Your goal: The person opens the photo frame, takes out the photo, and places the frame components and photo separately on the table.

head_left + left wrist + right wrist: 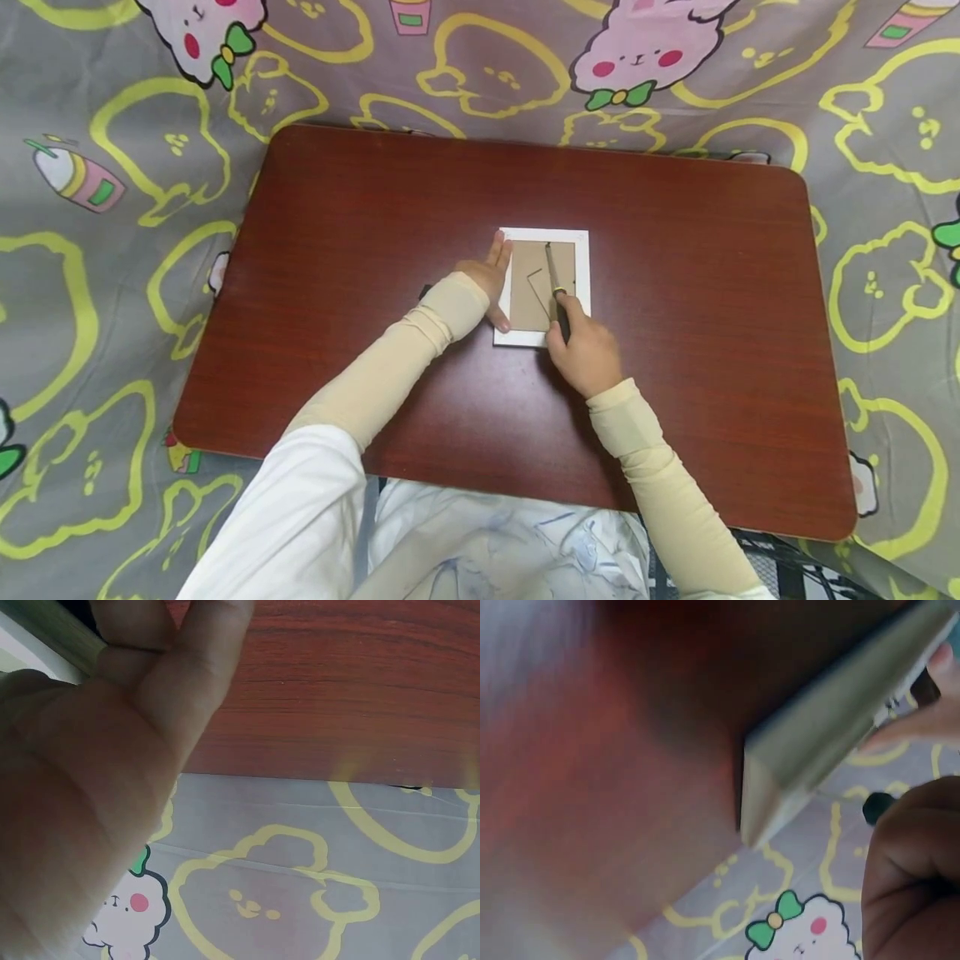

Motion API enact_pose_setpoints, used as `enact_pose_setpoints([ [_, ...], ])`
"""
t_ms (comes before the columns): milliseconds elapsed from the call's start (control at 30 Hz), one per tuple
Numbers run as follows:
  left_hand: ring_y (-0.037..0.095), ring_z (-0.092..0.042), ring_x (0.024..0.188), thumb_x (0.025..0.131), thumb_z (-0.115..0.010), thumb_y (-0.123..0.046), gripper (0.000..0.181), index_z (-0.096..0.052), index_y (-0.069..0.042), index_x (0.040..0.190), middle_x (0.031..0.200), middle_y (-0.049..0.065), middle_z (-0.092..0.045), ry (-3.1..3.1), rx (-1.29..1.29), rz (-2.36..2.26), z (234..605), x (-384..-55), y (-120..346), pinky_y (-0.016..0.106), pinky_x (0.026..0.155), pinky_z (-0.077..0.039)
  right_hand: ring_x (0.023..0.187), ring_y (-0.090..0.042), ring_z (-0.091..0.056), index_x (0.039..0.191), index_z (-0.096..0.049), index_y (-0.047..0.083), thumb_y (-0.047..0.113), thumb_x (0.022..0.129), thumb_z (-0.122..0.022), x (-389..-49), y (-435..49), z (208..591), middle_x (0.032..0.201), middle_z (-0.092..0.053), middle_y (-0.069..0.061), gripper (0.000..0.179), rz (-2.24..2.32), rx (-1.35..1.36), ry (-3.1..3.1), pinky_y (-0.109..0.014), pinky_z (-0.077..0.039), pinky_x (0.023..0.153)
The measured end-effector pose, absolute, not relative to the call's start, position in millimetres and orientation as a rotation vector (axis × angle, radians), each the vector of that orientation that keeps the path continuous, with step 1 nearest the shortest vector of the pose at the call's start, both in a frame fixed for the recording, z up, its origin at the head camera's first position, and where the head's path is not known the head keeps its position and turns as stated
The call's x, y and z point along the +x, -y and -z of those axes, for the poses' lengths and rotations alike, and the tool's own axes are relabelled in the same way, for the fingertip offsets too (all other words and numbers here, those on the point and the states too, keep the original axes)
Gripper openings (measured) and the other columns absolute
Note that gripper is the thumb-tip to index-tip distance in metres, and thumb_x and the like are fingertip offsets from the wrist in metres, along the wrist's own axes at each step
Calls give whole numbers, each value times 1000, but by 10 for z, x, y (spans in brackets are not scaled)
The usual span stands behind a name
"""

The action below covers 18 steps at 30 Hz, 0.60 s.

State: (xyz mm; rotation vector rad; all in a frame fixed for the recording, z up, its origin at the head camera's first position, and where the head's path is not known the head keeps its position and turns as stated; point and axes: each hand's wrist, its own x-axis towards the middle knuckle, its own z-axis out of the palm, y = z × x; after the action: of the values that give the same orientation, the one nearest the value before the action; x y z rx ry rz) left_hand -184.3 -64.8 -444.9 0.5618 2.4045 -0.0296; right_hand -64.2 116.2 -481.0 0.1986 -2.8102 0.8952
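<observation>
Over the near end of the one white frame (pixel 582 287), your right hand (pixel 588 350) grips one slim, dark-handled tool (pixel 558 292), fingers curled round it. Just past it, your left hand (pixel 484 280) lies spread along the left border, fingers straight and thumb apart, seemingly steadying it. Between your two hands you have one brown backing board (pixel 544 287), seated inside the border, bearing one thin bent line (pixel 537 297); you can't tell whether it is wire or a cut. The tool's tip reaches the board's far edge, so your edge work looks under way and probably some is left; how much is finished doesn't show. Around the frame spreads one reddish-brown table (pixel 697 333), and beyond its far side hangs patterned cloth (pixel 495 67).
</observation>
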Motion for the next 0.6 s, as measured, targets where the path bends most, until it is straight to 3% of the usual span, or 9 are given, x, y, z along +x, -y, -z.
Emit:
enact_pose_setpoints([
  [233, 31, -59, 119, 63, -91, -54, 150, 13, -2, 159, 164, 20, 20, -2407, 562, 12, 4462, -1867, 639, 36, 74, -56, 66, -48, -66, 131, -57, 1, 19, 94, -53, -615, -1021, 4938, 88, -70, -30, 42, -870, 156, 2721, -59, -50, 52],
  [400, 28, -64, 106, 62, -88, -60, 150, 11, -1, 159, 164, 22, 18, -2415, 572, 78, 4477, -1854, 628, 35, 71, -55, 74, -48, -67, 131, -58, 1, 18, 95, -54, -645, -980, 4959, 87, -70, -29, 40, -869, 144, 2698, -60, -51, 56],
  [600, 27, -62, 109, 66, -87, -58, 148, 14, -1, 158, 162, 23, 22, -2383, 567, 67, 4474, -1833, 626, 35, 71, -55, 64, -43, -65, 114, -70, 2, 12, 91, -56, -726, -1028, 4888, 76, -68, -23, 29, -785, 260, 2577, -56, -49, 49],
])
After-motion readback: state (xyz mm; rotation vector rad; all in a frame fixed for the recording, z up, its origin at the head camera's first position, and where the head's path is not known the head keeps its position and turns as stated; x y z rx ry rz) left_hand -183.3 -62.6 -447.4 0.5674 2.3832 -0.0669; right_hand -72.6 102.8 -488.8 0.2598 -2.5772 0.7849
